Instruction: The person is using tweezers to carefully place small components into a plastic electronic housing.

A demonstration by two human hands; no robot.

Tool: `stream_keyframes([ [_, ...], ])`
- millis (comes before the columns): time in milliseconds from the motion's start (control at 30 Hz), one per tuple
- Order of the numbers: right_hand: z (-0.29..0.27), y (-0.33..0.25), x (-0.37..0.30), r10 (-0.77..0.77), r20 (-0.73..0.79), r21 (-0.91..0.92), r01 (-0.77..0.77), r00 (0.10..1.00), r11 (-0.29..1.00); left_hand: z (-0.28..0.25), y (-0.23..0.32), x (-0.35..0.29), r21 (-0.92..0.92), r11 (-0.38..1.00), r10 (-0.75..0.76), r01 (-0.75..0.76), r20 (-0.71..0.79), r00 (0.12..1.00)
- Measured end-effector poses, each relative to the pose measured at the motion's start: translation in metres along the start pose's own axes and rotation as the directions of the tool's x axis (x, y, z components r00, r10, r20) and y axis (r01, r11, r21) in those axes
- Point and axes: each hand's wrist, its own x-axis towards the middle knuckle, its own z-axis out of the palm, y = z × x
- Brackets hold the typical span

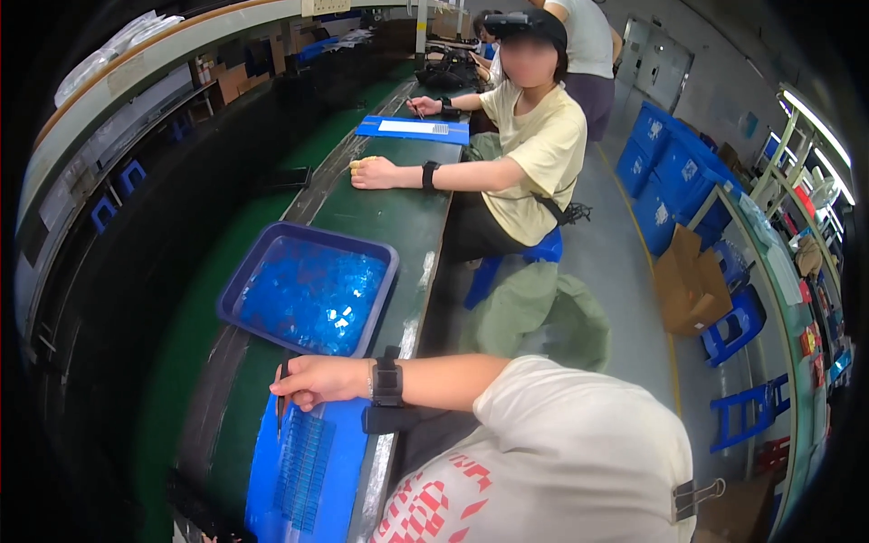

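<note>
My right hand, with a black strap at its wrist, is closed around slim dark tweezers. Their tips point down beside a grid of small rectangular pieces set in rows on a blue board. Just beyond the hand stands a dark blue tray with many small, shiny, clear-blue pieces in it. Whether the tweezers grip a piece is too small to tell. My left hand does not show.
A co-worker sits further along the green bench, by another blue board bearing a white sheet. Blue bins, an open cardboard box and blue stools stand at the right. A rack runs along that side.
</note>
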Motion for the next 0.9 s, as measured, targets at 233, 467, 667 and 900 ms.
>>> stream_keyframes([
  [233, -0.006, 0.004, 0.003, 0.015, -0.007, -0.015, -0.015, 1.0, 1.0, -0.003, 0.0, 0.001, 0.117, 0.993, -0.014, 0.016, -0.014, 1.0],
  [467, -0.001, 0.001, 0.001, 0.018, -0.048, -0.005, -0.018, 0.999, 1.0, 0.001, 0.004, -0.001, 0.05, 0.998, 0.029, -0.032, 0.069, 0.997],
  [667, -0.003, 0.005, 0.003, 0.007, -0.019, 0.0, -0.007, 1.0, 1.0, 0.003, 0.007, -0.002, 0.038, 0.999, 0.029, -0.031, 0.049, 0.998],
  [900, -0.004, 0.002, 0.002, 0.021, -0.02, -0.031, -0.021, 1.0, 0.999, 0.015, 0.016, -0.007, 0.083, 0.995, -0.054, 0.055, -0.01, 0.998],
])
